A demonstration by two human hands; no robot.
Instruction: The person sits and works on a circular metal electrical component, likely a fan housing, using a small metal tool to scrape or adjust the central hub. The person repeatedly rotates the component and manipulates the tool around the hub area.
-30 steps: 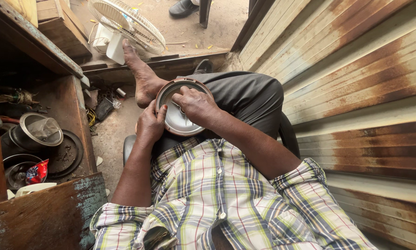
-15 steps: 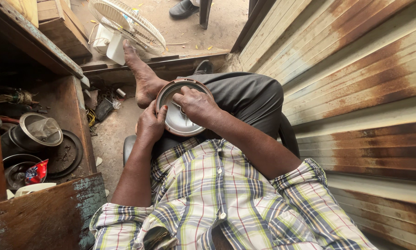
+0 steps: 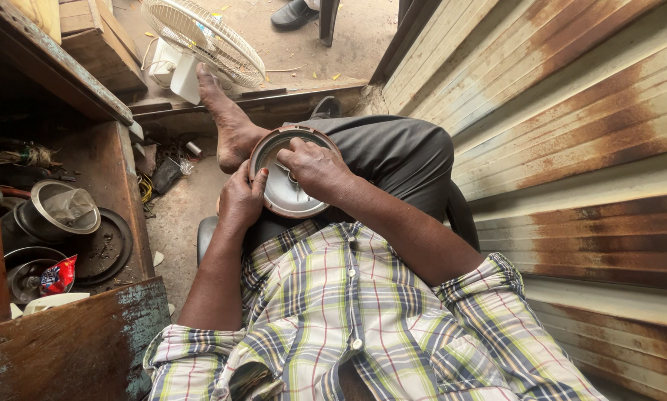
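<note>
Far left, a worn wooden bench (image 3: pixel 73 349) with flaking blue-green paint; in its recess sit a dark round pan with a metal rim (image 3: pixel 57 212), a flat black disc (image 3: pixel 107 249) just beside it, and a lower bowl holding a small red packet (image 3: pixel 57 275). Above, along the top edge, a white table fan (image 3: pixel 200 37) lies tilted on the dirt, its wire guard facing the viewer. Below the fan, a bare foot (image 3: pixel 229 122) stretches toward it, heel near the round metal plate (image 3: pixel 281 194), which rests on the lap against dark trousers (image 3: pixel 393 156). The plate is silvery in the middle with a darker, brownish rim, and it tilts slightly toward the foot. Left hand (image 3: pixel 240 202) grips the plate's left edge, fingers curled together over the rim and thumb lying along it. Right hand (image 3: pixel 315 167) lies across the upper right of the plate, fingers bent and bunched, tips pressed down near the centre; whether they pinch a small part there cannot be made out. Plaid shirt (image 3: pixel 348 319) fills the lower middle. Right side, a rusted corrugated metal wall (image 3: pixel 571 148) runs the whole height, close against the right arm. At top centre, another person's dark shoe (image 3: pixel 292 13) stands on the ground.
</note>
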